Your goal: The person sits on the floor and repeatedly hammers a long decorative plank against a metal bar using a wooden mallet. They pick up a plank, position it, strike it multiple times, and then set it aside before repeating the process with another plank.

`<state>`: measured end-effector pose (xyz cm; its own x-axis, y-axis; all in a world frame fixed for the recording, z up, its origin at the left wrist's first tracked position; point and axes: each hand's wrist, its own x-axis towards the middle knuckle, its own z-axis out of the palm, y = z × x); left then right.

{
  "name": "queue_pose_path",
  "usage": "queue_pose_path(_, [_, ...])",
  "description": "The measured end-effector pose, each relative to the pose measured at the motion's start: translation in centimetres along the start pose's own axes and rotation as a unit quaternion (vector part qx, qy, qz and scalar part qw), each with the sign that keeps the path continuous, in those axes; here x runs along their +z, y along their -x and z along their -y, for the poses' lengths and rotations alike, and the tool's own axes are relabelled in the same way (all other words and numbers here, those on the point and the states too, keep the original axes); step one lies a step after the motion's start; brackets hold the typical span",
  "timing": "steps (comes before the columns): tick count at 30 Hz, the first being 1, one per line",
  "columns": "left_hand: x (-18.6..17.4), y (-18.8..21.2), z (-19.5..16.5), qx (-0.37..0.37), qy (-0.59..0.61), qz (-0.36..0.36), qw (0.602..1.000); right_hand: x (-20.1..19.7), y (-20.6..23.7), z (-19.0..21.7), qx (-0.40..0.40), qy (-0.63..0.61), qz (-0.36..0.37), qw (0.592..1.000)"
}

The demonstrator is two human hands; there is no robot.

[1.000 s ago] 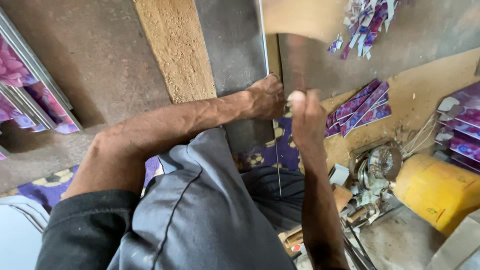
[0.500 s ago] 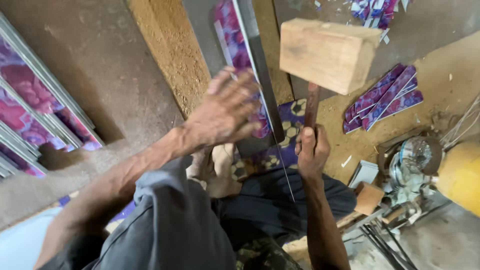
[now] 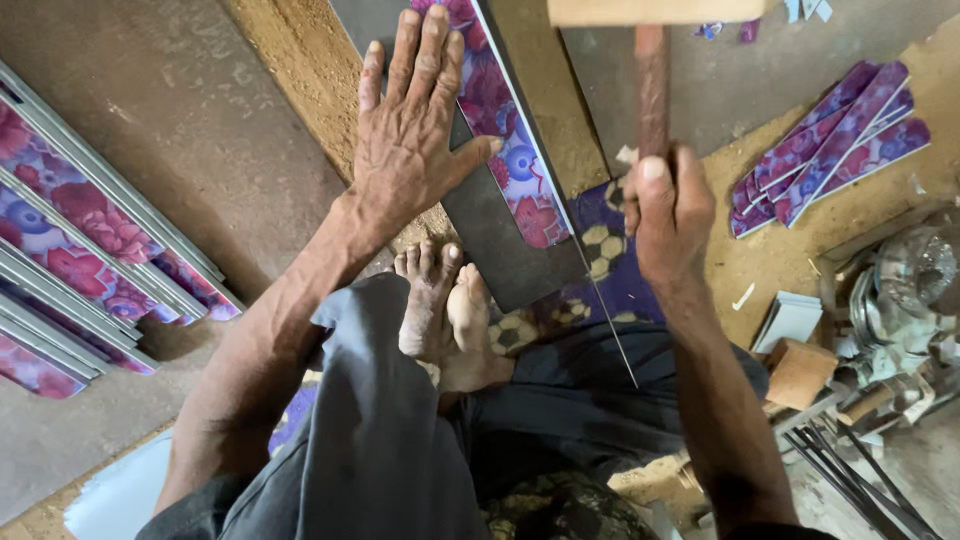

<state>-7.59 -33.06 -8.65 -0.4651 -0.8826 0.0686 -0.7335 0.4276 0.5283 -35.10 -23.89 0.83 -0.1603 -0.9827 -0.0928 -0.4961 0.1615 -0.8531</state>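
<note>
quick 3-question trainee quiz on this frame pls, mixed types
1. True or false: the left hand lies flat, fingers spread, on the floral-printed metal strip.
2. The right hand grips: A) scissors B) wooden mallet by its handle C) a cloth
3. Fill in: the person's bare feet rest beside the strip's near ____.

Key: 1 true; 2 B; 3 end

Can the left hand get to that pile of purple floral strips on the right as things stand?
Probably not easily. The left hand lies flat on the floral metal sheet, and the right hand with the wooden mallet stands between it and the purple floral strips.
</note>
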Motion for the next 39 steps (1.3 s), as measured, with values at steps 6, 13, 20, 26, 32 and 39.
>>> queue_pose_path(6, [-0.2,-0.4,-0.4,0.000,-0.008,-0.010,1.000,0.3,-2.6,0.6,-0.068,0.118,0.061,0.989])
queue_pose_path(13, [-0.8,-0.4,-1.0,-0.019,0.007,0.014,1.000,-1.6,0.8,-0.9,-0.055,0.105,0.056,0.991])
queue_pose_path(20, [-0.6,-0.4,-1.1,-0.012,0.003,0.010,1.000,-2.6,4.4,-1.6,0.014,0.016,0.005,1.000])
queue_pose_path(26, [-1.1,-0.4,-1.4,-0.002,-0.003,-0.010,1.000,-3.8,5.9,-1.3,0.116,0.063,0.057,0.990])
queue_pose_path(32, [-1.3,-0.5,-1.6,0.012,0.004,-0.024,1.000,-4.0,7.2,-1.0,0.037,0.194,0.087,0.976])
queue_pose_path(39, [-0.8,-0.3,-1.5,-0.008,0.023,-0.014,1.000,-5.3,9.4,-4.6,0.102,0.084,0.052,0.990])
